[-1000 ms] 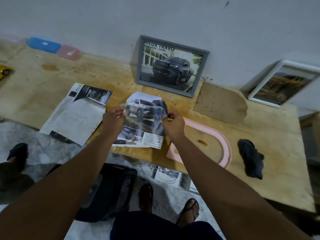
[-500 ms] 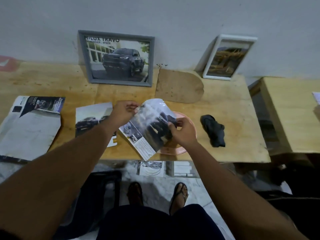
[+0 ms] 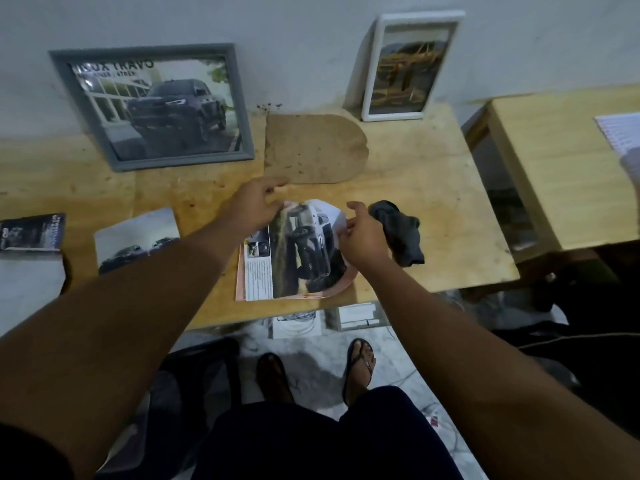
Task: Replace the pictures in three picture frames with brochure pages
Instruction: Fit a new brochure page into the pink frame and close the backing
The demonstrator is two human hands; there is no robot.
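A trimmed brochure page (image 3: 298, 251) showing a truck lies over the pink arched frame (image 3: 334, 288) near the table's front edge. My left hand (image 3: 256, 206) rests at the page's top left corner, thumb on its edge and fingers relaxed and spread. At the page's curved right edge, my right hand (image 3: 363, 233) pinches the paper. The brown arched backing board (image 3: 311, 150) lies flat just behind. A grey frame (image 3: 156, 105) with a truck page and a white frame (image 3: 405, 64) with a yellowish picture lean against the wall.
A dark cloth (image 3: 398, 233) lies right beside my right hand. Another brochure page (image 3: 135, 237) and the brochure booklet (image 3: 31, 233) lie to the left. A second wooden table (image 3: 561, 161) stands at the right. Papers lie on the floor by my feet.
The page has come down from being held up in both hands and now lies on the pink frame. My left hand has loosened onto its corner. The view has shifted right.
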